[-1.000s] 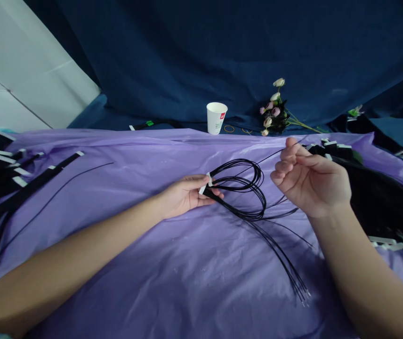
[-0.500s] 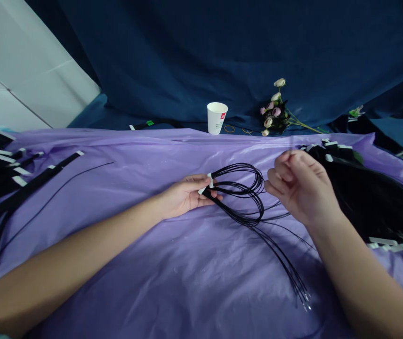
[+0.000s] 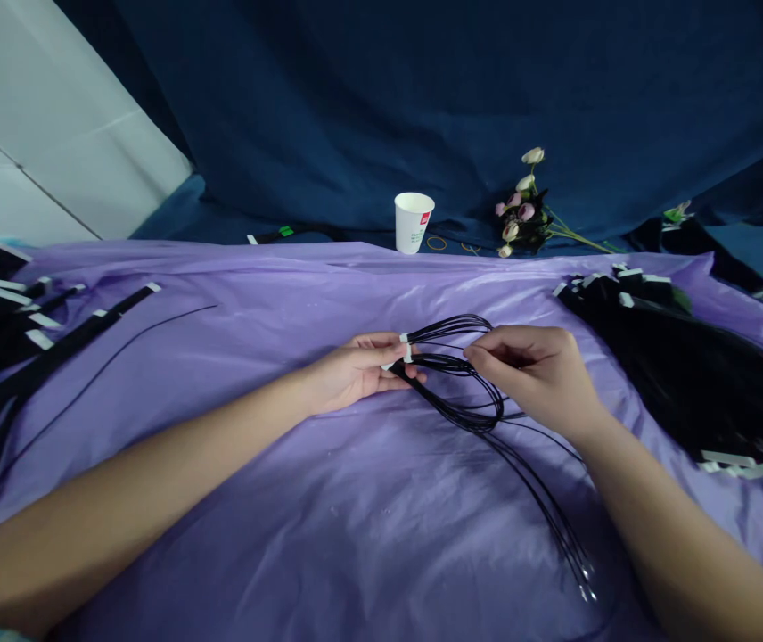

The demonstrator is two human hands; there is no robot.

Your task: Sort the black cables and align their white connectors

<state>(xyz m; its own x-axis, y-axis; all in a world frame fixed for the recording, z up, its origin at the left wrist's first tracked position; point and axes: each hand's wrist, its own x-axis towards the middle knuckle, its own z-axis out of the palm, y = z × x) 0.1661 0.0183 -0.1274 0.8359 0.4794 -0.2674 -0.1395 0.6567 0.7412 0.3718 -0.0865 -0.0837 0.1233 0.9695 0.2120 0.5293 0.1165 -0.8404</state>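
Observation:
A looped bundle of thin black cables (image 3: 452, 412) lies above the purple sheet, with white connectors (image 3: 406, 348) at its left end. My left hand (image 3: 361, 373) is closed on that connector end, thumb on top. Several loose cable ends with shiny tips (image 3: 586, 580) trail down to the right. My right hand (image 3: 532, 370) is at the right side of the loops, its thumb and index finger pinched on a single black cable of the bundle. Its other fingers are curled and partly hidden.
Piles of black cables with white connectors lie at the left (image 3: 34, 357) and right (image 3: 702, 383) on the purple sheet (image 3: 274, 535). At the back stand a paper cup (image 3: 412, 227), rubber bands (image 3: 436, 242) and artificial flowers (image 3: 521, 214) before a dark blue cloth (image 3: 355, 107).
My right hand has come down and left, from a raised curl beside the loops to a pinch at them. The left hand keeps its hold, with the connectors shifted slightly.

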